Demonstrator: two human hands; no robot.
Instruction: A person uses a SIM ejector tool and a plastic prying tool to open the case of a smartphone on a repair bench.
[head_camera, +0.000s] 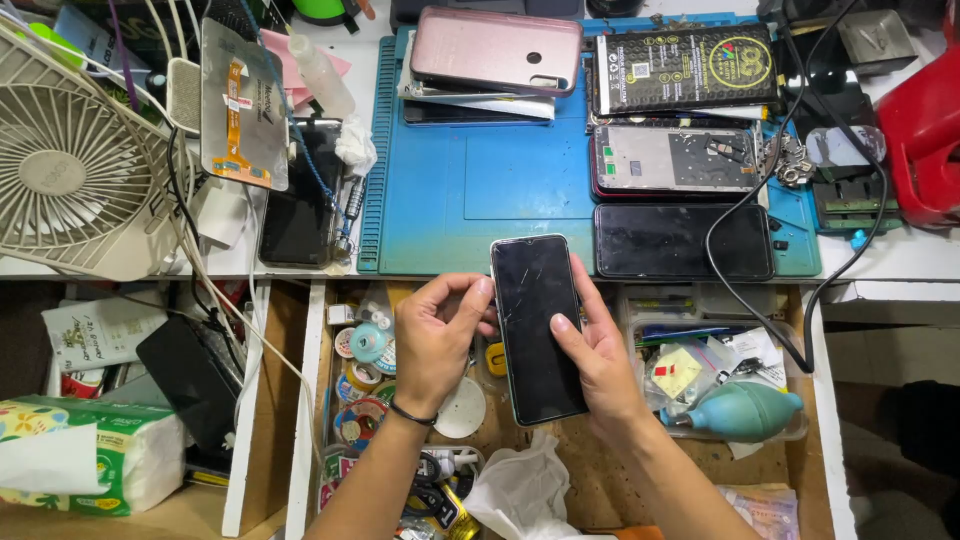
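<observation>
Head view: both hands, left hand (432, 340) and right hand (598, 362), keep a grip on a glossy black phone (537, 328) above an open wooden drawer (600, 470) cluttered with tape rolls (362, 385).

- Both forearms are bare, no sleeves in sight.
- A thin black band circles the left wrist (412, 413).
- The right hand (597, 362) wears nothing; fingernails trimmed short.
</observation>
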